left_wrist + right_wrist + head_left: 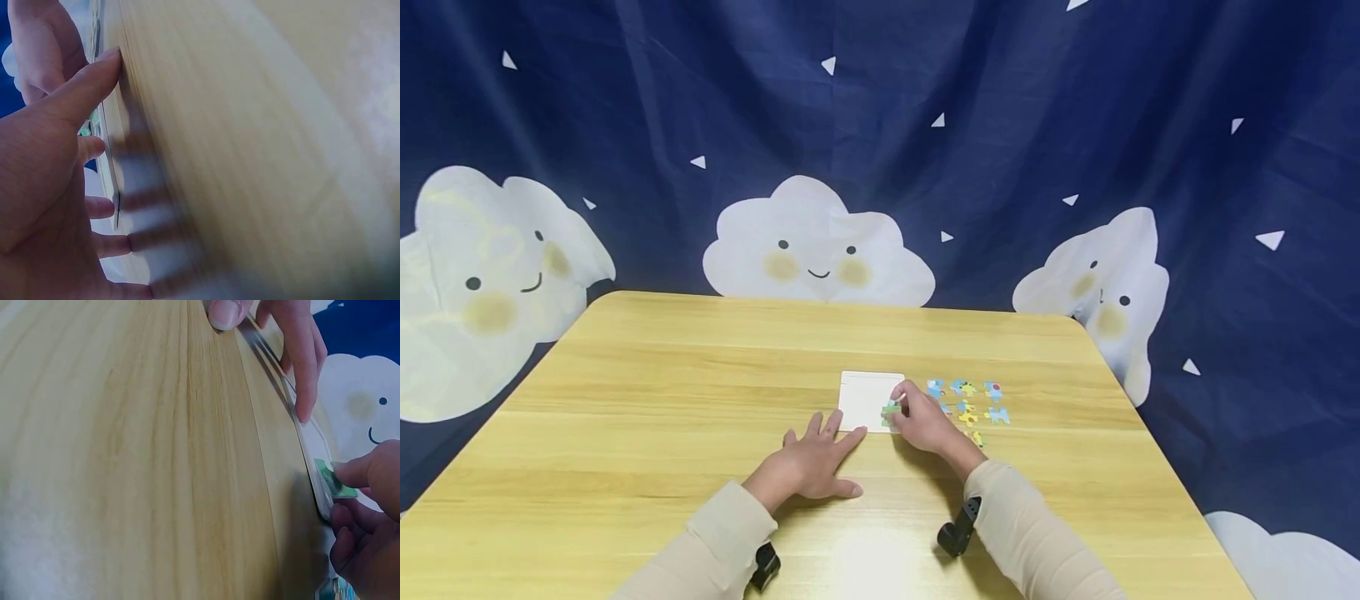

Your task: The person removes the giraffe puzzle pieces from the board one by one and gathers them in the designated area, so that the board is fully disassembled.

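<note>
A white puzzle board (860, 402) lies flat near the middle of the table. My right hand (925, 423) pinches a green puzzle piece (342, 487) between thumb and fingers over the board's front right corner. More green (320, 467) shows beside that piece at the board; whether it is a separate piece I cannot tell. My left hand (814, 463) is spread with straight fingers at the board's front left corner. Its index fingertip touches the board's front edge in the right wrist view, and its thumb points right over the table.
Several loose puzzle pieces, among them a blue piece with a red spot (994, 390), a light blue piece (997, 415) and a yellow one (977, 439), lie right of the board. Behind the wooden table (700, 367) hangs a dark blue curtain (880, 108) with clouds.
</note>
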`<state>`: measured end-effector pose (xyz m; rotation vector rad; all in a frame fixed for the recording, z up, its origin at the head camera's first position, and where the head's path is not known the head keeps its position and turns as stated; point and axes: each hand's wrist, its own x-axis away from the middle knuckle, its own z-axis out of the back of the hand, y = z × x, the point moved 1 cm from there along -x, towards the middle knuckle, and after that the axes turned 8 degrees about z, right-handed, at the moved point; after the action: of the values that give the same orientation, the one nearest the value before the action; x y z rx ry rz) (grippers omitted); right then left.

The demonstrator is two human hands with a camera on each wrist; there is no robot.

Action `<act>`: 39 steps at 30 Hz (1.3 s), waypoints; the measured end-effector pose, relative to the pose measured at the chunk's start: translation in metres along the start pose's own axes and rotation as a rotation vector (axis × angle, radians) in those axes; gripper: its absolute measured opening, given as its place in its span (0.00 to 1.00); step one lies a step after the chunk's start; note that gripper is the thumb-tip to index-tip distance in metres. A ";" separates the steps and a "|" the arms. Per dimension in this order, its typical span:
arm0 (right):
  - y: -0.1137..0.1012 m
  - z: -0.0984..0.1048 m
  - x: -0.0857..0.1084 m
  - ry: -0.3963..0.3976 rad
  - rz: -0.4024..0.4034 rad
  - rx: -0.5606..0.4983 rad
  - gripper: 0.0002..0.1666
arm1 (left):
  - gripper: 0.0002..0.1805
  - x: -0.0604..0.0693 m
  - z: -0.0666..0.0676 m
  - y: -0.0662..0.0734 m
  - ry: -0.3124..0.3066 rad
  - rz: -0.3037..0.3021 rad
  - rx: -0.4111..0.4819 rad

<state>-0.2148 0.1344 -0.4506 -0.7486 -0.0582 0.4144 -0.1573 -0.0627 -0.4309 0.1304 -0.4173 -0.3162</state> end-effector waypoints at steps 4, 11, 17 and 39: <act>0.002 0.003 0.002 0.023 0.008 -0.037 0.09 | 0.46 0.000 0.000 -0.001 0.001 -0.003 0.010; 0.010 0.022 0.012 0.058 -0.033 -0.098 0.10 | 0.46 0.000 -0.001 -0.001 -0.001 -0.009 0.028; 0.026 0.041 0.026 0.121 -0.075 -0.088 0.09 | 0.46 0.000 -0.003 -0.002 0.003 -0.009 0.031; 0.069 0.083 0.080 0.184 -0.239 -0.021 0.12 | 0.46 -0.004 -0.003 -0.002 -0.002 -0.010 0.013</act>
<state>-0.1816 0.2645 -0.4439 -0.7869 0.0207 0.1172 -0.1601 -0.0635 -0.4360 0.1447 -0.4208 -0.3235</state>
